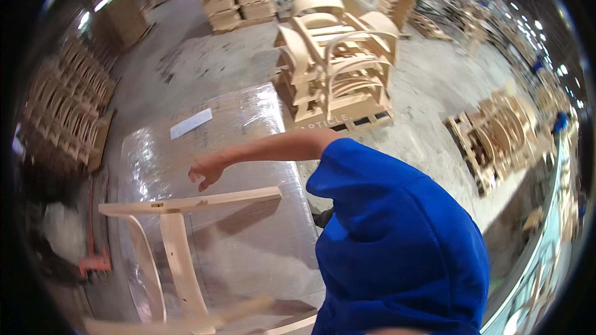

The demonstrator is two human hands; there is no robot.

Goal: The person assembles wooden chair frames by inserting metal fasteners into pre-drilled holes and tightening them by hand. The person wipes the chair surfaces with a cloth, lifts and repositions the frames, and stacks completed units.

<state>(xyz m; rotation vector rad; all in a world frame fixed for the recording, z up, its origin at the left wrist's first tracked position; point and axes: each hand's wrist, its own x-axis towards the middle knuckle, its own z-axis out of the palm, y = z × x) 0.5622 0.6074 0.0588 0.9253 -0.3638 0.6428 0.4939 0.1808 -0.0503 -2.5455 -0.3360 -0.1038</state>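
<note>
Your blue sleeve (397, 242) fills the 5 o'clock area, nearest the lens. From it your arm extends toward 9 o'clock, ending in one hand (207, 170); which hand it is cannot be told from this view. Its fingers are loosely curled, half open, grasping nothing. It hangs just above the top rail of an unfinished wooden chair frame (180, 236), apart from it. Your other hand is out of view. The chair frame is pale bare wood: a straight top rail, one flat upright, one curved side member. It rests at 7 o'clock on a plastic-wrapped table (248, 124). A pallet of stacked curved chair parts (335, 68) stands at 12 o'clock.
</note>
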